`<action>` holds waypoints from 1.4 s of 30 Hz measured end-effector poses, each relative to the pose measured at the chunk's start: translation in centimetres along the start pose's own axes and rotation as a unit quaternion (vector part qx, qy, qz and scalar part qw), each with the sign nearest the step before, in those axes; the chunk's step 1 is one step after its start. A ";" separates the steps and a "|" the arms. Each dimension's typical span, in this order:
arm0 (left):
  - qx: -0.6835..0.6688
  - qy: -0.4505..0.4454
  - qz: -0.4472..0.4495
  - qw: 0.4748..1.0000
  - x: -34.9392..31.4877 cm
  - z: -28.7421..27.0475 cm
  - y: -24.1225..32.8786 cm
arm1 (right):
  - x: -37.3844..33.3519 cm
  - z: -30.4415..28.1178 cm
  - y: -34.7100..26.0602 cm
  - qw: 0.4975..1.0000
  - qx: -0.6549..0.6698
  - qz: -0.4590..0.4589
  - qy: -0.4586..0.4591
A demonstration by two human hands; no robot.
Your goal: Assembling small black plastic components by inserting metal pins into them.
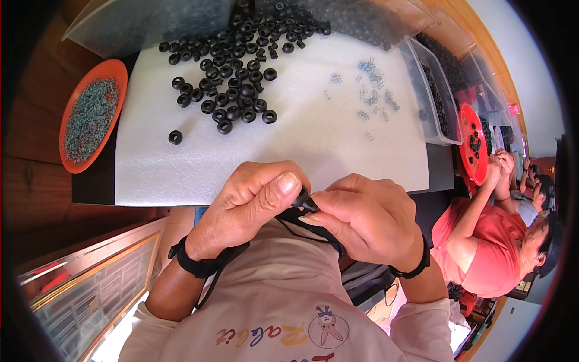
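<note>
I am holding the left hand (256,196) mostly curled, thumb and fingers closing around a rounded black piece (303,195) near the thumb tip. With the right hand (368,217) I am pinching a small black plug (310,206) between thumb and forefinger; it is meeting the rounded piece between the two hands, though the fingers are hiding part of the join. Beyond the left hand, loose black balls with holes (224,127) are lying clustered on a white foam sheet (181,175). Beyond the right hand, small springs (374,96) are lying scattered. Well to the left of the left hand, an orange plate (108,68) is holding a heap of tiny grey-green pieces. Right of the right hand, a co-worker in a coral shirt (482,247) is sitting near a red plate (476,172).
</note>
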State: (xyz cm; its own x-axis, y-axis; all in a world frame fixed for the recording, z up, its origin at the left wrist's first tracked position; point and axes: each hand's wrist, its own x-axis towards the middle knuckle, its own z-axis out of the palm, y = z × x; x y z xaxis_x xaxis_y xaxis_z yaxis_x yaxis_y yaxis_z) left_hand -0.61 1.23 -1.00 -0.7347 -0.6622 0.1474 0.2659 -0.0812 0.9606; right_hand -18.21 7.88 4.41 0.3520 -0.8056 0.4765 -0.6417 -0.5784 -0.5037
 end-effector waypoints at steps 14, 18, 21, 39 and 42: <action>0.007 0.004 0.000 1.000 0.0 -0.1 0.2 | 0.5 -0.4 0.3 0.988 0.109 0.097 -0.048; 0.013 -0.034 -0.031 0.999 -0.2 -0.5 0.3 | 1.5 -1.2 0.4 0.977 0.141 0.120 -0.105; 0.013 -0.029 -0.025 0.999 -0.1 -0.4 0.3 | 1.6 -0.8 1.4 0.975 0.171 0.081 -0.113; -0.037 -0.004 -0.009 0.999 0.0 -0.4 0.4 | -0.2 0.8 0.0 0.998 0.039 0.015 0.054; -0.040 0.002 -0.004 0.999 -0.1 -0.3 0.3 | -0.3 0.7 -0.4 0.994 0.070 0.056 0.063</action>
State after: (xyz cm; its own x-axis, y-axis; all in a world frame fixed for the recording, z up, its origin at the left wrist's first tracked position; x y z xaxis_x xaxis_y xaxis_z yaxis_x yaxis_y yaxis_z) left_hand -0.32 1.05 -0.78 -0.7344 -0.6644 0.1389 0.3098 -0.1461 0.9395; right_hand -17.54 8.28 3.98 0.1901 -0.8480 0.4948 -0.5681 -0.5060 -0.6490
